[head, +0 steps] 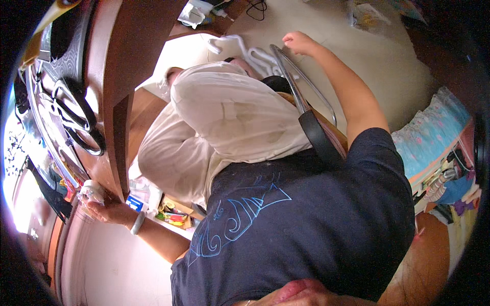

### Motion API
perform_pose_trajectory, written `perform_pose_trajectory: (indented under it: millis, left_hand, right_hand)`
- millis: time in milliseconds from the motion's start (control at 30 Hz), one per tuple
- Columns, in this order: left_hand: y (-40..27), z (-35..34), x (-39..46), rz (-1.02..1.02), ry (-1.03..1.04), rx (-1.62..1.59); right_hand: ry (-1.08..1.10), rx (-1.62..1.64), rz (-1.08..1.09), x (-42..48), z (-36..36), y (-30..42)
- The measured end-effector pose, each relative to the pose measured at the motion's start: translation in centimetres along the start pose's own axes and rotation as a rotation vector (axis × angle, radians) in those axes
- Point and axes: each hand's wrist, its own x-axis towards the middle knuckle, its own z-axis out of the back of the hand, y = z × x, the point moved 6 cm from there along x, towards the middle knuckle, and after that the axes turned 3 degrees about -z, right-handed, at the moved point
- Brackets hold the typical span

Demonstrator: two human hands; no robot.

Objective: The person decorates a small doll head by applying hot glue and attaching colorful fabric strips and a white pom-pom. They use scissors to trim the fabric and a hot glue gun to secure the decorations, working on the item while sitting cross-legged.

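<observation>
My left hand (115, 212), with a pale bangle at the wrist, is at the far left beside the edge of a brown wooden desk (118, 114). Its fingers are around a small white object (91, 191), perhaps a jar or a wrapped roll; its exact kind is unclear. Out over the floor at the upper right, my right hand (301, 43) is curled closed, and nothing shows in it. The curved metal tube of a chair armrest (293, 76) with a black pad rises just left of that forearm.
Black-handled scissors (72, 114) lie on the desk. A thick white cord (256, 57) is looped near my feet. Below the desk stands an open box (178, 212) of small colourful items. A blue floral cloth (430, 132) covers something at the right. A thin black cable (256, 9) lies on the floor.
</observation>
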Motion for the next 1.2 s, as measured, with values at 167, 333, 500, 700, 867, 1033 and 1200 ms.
perform_pose_trajectory:
  millis: [167, 333, 500, 700, 867, 1033, 1200]
  left_hand:
    - [-0.2, -0.8, 0.2, -0.039, 0.090, 0.096]
    - [0.8, 1.4, 0.5, -0.018, 0.227, 0.241]
    - [0.0, -0.7, -1.0, 0.219, 0.309, 0.007]
    - [0.4, -1.0, -0.1, 0.169, 0.298, 0.037]
    - [1.6, 1.9, 0.8, 0.173, 0.256, 0.162]
    - [1.5, 0.7, 1.6, 0.380, 0.228, 0.009]
    - [-0.9, 4.3, 2.8, 0.471, 0.353, 0.131]
  right_hand:
    - [-0.267, -0.099, 0.071, 0.0, 5.4, -5.3]
    - [-0.197, -0.298, -0.056, 0.8, 4.9, -7.5]
    - [-0.056, -0.133, -0.267, 0.7, 2.3, -8.3]
    - [0.162, 0.059, -0.367, 1.4, -3.8, -14.4]
    - [0.196, 0.540, -0.479, 2.1, -11.7, -20.6]
    - [0.266, 0.902, -0.555, 4.4, -18.9, -22.5]
    - [0.328, 1.197, -0.511, 8.1, -25.9, -24.9]
